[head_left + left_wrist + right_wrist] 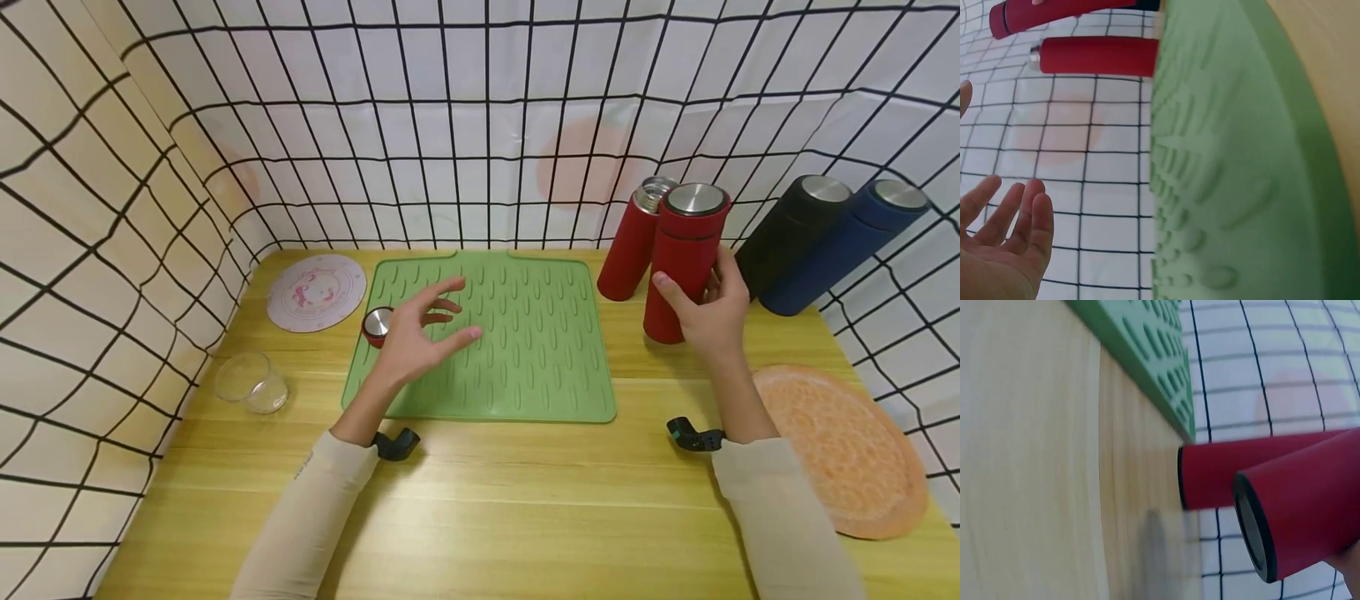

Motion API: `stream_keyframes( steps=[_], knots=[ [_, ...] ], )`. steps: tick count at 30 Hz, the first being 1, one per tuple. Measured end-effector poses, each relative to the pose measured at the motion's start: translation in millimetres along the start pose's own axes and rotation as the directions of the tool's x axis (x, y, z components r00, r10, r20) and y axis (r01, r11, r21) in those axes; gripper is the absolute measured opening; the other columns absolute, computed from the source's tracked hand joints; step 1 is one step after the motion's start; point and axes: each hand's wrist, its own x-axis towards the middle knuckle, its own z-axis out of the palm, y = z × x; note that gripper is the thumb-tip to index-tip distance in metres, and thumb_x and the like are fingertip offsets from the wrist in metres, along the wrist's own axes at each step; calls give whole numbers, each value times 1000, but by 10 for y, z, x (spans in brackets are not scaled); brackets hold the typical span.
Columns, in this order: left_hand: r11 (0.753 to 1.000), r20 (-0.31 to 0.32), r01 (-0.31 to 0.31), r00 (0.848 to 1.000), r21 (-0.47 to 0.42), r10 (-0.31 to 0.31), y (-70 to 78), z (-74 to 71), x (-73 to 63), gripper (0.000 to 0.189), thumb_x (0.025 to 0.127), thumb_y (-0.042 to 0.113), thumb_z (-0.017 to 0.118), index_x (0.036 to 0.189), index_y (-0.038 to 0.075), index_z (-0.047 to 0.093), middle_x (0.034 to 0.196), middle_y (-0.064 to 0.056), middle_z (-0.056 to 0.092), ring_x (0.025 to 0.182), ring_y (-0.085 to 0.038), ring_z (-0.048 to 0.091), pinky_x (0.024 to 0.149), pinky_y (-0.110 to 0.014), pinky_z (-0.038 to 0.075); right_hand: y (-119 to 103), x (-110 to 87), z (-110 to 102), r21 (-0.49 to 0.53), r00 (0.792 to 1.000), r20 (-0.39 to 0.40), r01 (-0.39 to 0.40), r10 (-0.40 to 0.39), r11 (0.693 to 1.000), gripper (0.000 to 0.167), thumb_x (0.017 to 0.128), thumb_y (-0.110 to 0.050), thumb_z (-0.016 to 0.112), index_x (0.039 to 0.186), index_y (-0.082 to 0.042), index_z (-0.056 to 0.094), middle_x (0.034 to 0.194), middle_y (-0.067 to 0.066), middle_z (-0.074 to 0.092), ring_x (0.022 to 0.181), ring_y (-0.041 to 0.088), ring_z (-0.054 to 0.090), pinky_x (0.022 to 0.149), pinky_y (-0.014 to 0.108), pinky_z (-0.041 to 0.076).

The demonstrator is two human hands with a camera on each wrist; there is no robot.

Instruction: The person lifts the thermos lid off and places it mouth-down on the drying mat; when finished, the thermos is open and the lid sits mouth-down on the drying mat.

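Observation:
My right hand (716, 312) grips a red thermos flask (684, 267) with a silver-topped lid on it. In the right wrist view its dark base (1254, 528) shows, raised off the table and tilted. Just behind it stands a second red flask (628, 254), without a lid, its steel neck bare. My left hand (416, 337) hovers over the green ridged mat (525, 333), fingers spread and holding nothing. Beside that hand a red lid (378, 323) with a silver top lies at the mat's left side, partly hidden by the hand.
Black flask (795, 225) and blue flask (840, 250) stand at the back right. An orange-brown round mat (840, 450) lies near the right forearm. At left are a clear glass (255, 383) and a pink-patterned round mat (317, 292). Grid-patterned cloth (450, 125) encloses the table.

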Motion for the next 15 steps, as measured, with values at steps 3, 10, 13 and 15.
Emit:
stream_keyframes(
  steps=[3,10,13,15],
  knots=[
    [999,0,-28,1000,-21,28,71,20,18,71,84,36,86,148,33,54,143,7,61,115,-18,66,100,-33,57,-96,-80,78,4,998,54,18,-18,1000,62,90,-12,79,146,-21,54,137,-5,62,122,14,60,98,19,53],
    [987,14,-96,995,-130,98,255,72,64,70,85,27,85,148,29,55,144,6,61,117,-25,65,101,-37,57,-291,-244,294,13,977,190,98,-98,995,66,90,-6,77,149,-19,51,131,-8,62,115,13,62,95,16,52],
    [973,27,-133,990,-189,140,323,106,90,70,86,25,84,149,23,55,145,2,60,119,-23,64,103,-41,56,-376,-298,380,-9,963,243,126,-120,992,74,89,-4,77,153,-23,46,134,-8,60,117,12,60,95,17,50],
    [963,35,-157,985,-219,169,373,132,108,70,86,25,84,150,22,54,146,0,59,123,-23,63,106,-42,54,-432,-330,432,-30,953,276,138,-124,990,79,88,-3,78,155,-27,44,136,-5,60,118,11,58,95,18,49]
  ],
)
